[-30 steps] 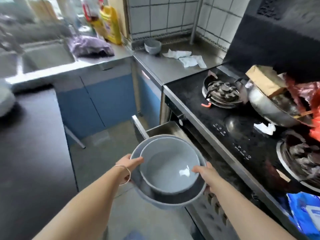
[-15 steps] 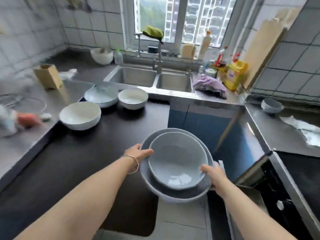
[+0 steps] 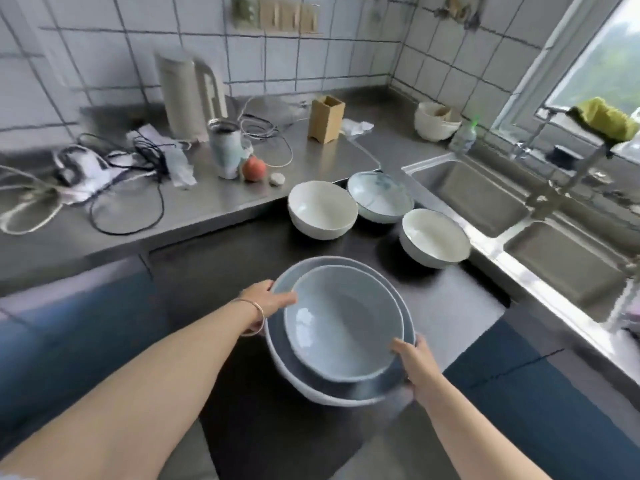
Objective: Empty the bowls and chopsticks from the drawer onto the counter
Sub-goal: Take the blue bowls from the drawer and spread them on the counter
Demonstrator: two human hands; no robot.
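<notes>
Hands hold two nested grey-blue bowls (image 3: 341,327) above the dark worktop (image 3: 221,271): left hand (image 3: 265,301) grips the far-left rim, right hand (image 3: 414,358) the near-right rim. Beyond the hands, three pale bowls (image 3: 322,209) sit on the worktop. The stack looks glazed, weighty and breakable; opposite-rim grips seem safest.
</notes>
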